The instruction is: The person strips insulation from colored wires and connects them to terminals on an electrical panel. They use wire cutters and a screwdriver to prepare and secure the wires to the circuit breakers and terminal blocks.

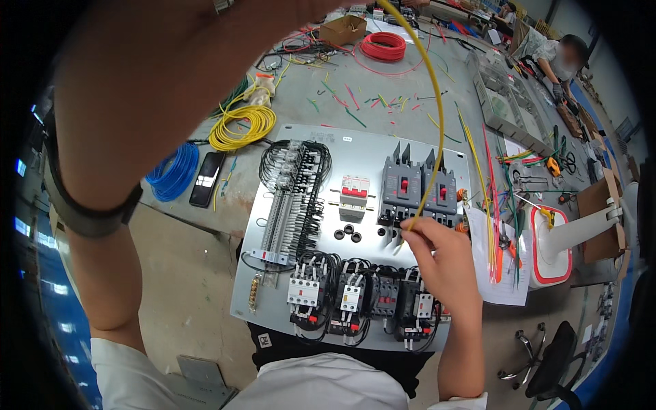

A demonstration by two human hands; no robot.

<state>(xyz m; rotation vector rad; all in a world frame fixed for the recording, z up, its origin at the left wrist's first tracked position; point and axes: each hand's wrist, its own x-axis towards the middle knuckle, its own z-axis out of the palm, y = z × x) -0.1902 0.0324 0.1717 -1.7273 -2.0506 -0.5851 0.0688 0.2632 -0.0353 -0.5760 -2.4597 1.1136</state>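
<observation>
One yellow wire (pixel 437 102) is pinched in the right hand (pixel 441 263) below the mostly wired panel's (pixel 273 301) grey breakers (pixel 418 191); left hand unseen.

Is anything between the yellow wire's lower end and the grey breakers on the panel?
Nothing visible. The right hand pinches the yellow wire just below the two grey breakers; only bare panel plate lies between.

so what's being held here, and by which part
The right hand pinches a long thin yellow wire near its lower end, above the grey panel. The wire's upper end and the left hand are out of view.
</observation>
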